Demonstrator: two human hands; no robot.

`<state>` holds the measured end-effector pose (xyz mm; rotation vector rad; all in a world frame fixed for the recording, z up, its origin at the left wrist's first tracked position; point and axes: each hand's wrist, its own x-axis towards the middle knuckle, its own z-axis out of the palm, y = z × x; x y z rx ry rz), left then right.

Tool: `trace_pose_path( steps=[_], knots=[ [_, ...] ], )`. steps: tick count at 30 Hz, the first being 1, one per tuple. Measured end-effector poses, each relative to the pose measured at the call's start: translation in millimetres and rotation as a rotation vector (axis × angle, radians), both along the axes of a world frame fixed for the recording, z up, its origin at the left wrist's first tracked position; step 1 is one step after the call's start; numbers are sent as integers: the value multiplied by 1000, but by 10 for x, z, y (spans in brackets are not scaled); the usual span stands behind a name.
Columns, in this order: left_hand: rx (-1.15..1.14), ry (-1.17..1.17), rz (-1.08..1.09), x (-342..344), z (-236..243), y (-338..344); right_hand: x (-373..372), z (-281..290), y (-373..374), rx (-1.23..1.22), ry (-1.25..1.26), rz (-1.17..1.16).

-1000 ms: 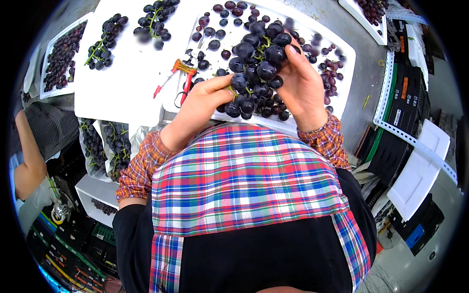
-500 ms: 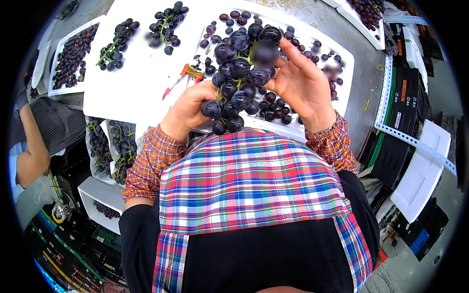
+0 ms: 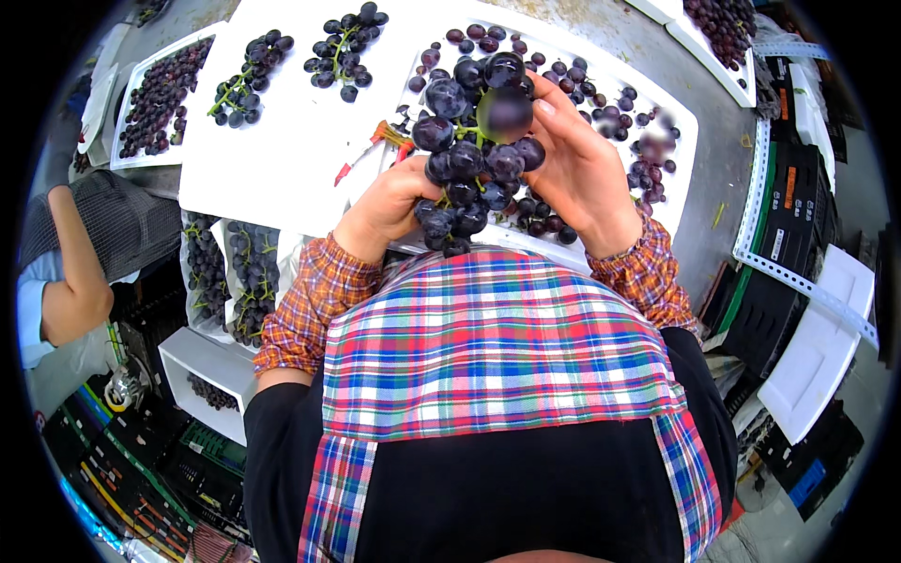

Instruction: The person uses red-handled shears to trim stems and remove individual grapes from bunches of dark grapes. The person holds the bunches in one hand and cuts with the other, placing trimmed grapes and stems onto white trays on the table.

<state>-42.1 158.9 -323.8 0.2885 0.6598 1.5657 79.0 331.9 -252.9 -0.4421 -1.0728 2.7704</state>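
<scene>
A bunch of large dark purple grapes (image 3: 465, 159) with green stems is held up in front of my apron, over a white tray (image 3: 683, 159). My left hand (image 3: 399, 202) grips its lower left side, thumb and fingers closed in among the berries. At the upper right, my right hand (image 3: 587, 164) curves round the bunch with fingertips against the grapes; part of its grip is hidden behind them. Just beyond my left hand lies a red-and-orange-handled tool (image 3: 389, 134), partly covered, its kind unclear. Loose grapes (image 3: 615, 122) are scattered in the tray.
Two smaller grape bunches (image 3: 251, 80) (image 3: 345, 49) lie on the white board (image 3: 282, 174) at left. Beyond it stands a white box of grapes (image 3: 164, 98). Bagged grapes (image 3: 249, 281) sit below the board. Another person's arm (image 3: 80, 263) is at far left, black crates (image 3: 798, 202) at right.
The bunch has turned slightly between my hands, and my right fingers have closed in a little toward it. The whole view has shifted, moving the surroundings rightward and slightly down.
</scene>
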Motion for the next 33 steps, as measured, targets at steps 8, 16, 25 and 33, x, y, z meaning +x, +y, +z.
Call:
trace_pose_path(
  steps=[8,16,25,33],
  knots=[
    [-46,281,52,-18,-86,-37,9,10,-50,131,55,-7],
    [105,450,170,14,188,51,-2,52,-128,996,482,48],
    [87,433,140,63,10,-229,-92,28,-192,1162,607,68],
    [-20,391,232,109,106,-318,-124,25,-230,1209,597,74]
  ],
)
